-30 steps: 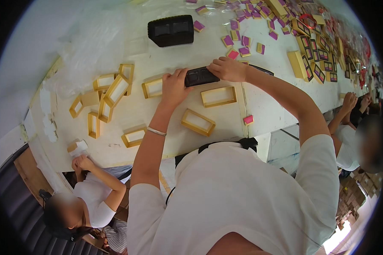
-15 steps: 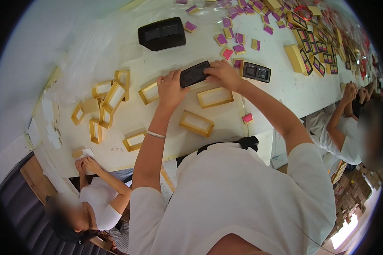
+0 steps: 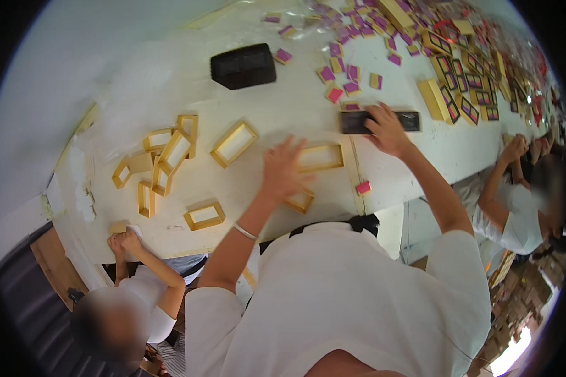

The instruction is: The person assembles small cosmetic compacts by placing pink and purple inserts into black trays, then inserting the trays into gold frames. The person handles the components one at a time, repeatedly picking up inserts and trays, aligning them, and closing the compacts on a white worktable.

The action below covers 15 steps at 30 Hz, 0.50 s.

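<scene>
My right hand (image 3: pixel 387 131) has its fingers curled over a black plastic tray (image 3: pixel 353 123) on the table. Dark tray surface (image 3: pixel 410 120) shows on the other side of the hand too; whether this is one tray or two end to end I cannot tell. My left hand (image 3: pixel 283 168), smeared by motion, hovers with fingers spread and holds nothing. Beneath and beside it lie a gold rectangular frame (image 3: pixel 322 158) and another, partly hidden gold frame (image 3: pixel 300 202). One more gold frame (image 3: pixel 234 144) rests to its left.
A stack of black trays (image 3: pixel 243 66) stands at the back. Gold frames (image 3: pixel 163 154) pile up at left. Small purple-and-gold boxes (image 3: pixel 352 74) scatter at the back; filled gold boxes (image 3: pixel 449 81) crowd the right. A pink piece (image 3: pixel 363 188) lies near the edge. Co-workers sit on both sides.
The black tray went from between both hands to the right, under my right hand. My left hand let go and came back toward me, over the gold frames.
</scene>
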Each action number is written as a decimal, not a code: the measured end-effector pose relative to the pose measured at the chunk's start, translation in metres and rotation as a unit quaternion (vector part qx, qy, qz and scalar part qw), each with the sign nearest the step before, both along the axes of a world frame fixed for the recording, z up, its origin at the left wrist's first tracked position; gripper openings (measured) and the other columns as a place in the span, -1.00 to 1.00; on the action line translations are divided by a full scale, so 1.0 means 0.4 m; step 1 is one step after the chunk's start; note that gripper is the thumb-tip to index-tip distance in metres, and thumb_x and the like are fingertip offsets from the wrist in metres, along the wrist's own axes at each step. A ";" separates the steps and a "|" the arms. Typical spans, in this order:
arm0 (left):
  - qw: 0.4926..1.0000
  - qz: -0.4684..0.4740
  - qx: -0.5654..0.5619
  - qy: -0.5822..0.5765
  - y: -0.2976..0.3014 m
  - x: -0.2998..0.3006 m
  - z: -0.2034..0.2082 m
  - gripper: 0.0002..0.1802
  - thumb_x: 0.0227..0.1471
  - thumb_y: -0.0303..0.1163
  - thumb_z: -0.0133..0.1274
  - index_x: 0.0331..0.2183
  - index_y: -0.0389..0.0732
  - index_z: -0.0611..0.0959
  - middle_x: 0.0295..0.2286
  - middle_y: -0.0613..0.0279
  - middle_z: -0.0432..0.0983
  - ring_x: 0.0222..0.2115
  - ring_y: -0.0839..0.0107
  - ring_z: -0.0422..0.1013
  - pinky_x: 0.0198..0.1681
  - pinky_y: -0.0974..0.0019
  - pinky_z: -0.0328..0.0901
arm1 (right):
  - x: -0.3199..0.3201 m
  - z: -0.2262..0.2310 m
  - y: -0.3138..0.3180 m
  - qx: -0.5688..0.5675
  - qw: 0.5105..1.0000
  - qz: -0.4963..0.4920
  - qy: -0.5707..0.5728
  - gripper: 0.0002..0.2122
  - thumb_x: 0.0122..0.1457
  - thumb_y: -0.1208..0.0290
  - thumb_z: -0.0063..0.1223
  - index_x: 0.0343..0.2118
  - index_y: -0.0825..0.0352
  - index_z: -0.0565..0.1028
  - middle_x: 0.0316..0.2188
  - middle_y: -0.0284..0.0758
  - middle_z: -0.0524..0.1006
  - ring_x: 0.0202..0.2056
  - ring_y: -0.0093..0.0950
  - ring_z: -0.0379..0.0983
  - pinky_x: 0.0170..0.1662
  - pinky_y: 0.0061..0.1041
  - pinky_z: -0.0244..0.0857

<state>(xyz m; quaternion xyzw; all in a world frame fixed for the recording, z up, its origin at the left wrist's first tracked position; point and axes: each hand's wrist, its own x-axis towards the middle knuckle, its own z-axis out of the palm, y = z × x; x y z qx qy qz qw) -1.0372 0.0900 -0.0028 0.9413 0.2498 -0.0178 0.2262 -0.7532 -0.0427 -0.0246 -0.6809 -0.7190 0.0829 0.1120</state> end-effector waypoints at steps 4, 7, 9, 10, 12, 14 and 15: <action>0.997 -0.027 -0.074 0.002 -0.048 0.005 -0.041 -0.18 -0.29 -0.15 0.20 0.07 -0.03 0.28 -0.06 0.11 0.26 -0.09 0.16 0.23 -0.08 0.10 0.08 | 0.064 0.062 0.004 0.028 0.998 -0.046 -0.036 -0.68 -0.13 0.35 0.20 -0.33 0.35 0.38 0.01 -0.07 0.25 0.07 -0.10 0.13 0.15 -0.10 -0.06; 0.999 0.025 -0.028 -0.020 -0.016 0.016 -0.068 -0.24 -0.30 -0.37 0.17 0.04 -0.03 0.32 -0.11 0.13 0.30 -0.16 0.21 0.26 -0.14 0.14 0.14 | -0.019 0.097 0.161 0.158 0.985 -0.038 0.063 -0.61 -0.11 0.32 0.19 -0.21 0.34 0.38 0.01 -0.08 0.26 0.00 -0.12 0.23 0.01 -0.22 0.15; 0.997 0.069 -0.014 -0.028 0.018 0.006 -0.063 -0.24 -0.29 -0.39 0.18 0.04 -0.03 0.32 -0.10 0.13 0.29 -0.17 0.20 0.27 -0.16 0.14 0.17 | -0.112 0.139 0.305 0.205 0.977 -0.007 0.066 -0.66 -0.07 0.37 0.14 -0.20 0.33 0.40 -0.01 -0.10 0.28 -0.05 -0.19 0.28 -0.07 -0.30 0.22; 0.995 0.092 -0.006 -0.031 0.036 0.000 -0.054 -0.24 -0.29 -0.40 0.19 0.04 -0.03 0.32 -0.10 0.13 0.29 -0.17 0.19 0.28 -0.17 0.13 0.18 | -0.155 0.151 0.377 0.222 0.973 -0.004 0.056 -0.71 -0.06 0.39 0.12 -0.24 0.33 0.41 -0.05 -0.13 0.30 -0.08 -0.21 0.30 -0.09 -0.32 0.23; 0.992 0.115 -0.010 -0.046 0.062 -0.011 -0.050 -0.24 -0.30 -0.42 0.21 0.03 -0.05 0.32 -0.10 0.12 0.29 -0.16 0.14 0.31 -0.16 0.14 0.23 | -0.187 0.147 0.480 0.193 0.981 0.001 0.014 -0.80 -0.04 0.42 0.09 -0.33 0.33 0.42 -0.14 -0.19 0.33 -0.13 -0.25 0.32 -0.14 -0.33 0.25; 0.988 0.133 -0.025 -0.077 0.077 -0.026 -0.062 -0.24 -0.29 -0.43 0.22 0.03 -0.08 0.32 -0.09 0.12 0.29 -0.15 0.12 0.31 -0.13 0.15 0.25 | -0.194 0.134 0.545 0.098 0.994 0.009 -0.050 -0.86 -0.03 0.43 0.08 -0.42 0.33 0.41 -0.21 -0.23 0.33 -0.17 -0.28 0.34 -0.17 -0.33 0.26; 0.985 0.143 -0.039 -0.083 0.081 -0.028 -0.062 -0.24 -0.30 -0.43 0.22 0.02 -0.10 0.31 -0.09 0.11 0.29 -0.14 0.12 0.31 -0.13 0.15 0.25 | -0.195 0.136 0.554 0.110 0.993 0.015 -0.040 -0.87 -0.03 0.44 0.08 -0.44 0.33 0.40 -0.24 -0.23 0.33 -0.18 -0.28 0.34 -0.19 -0.34 0.27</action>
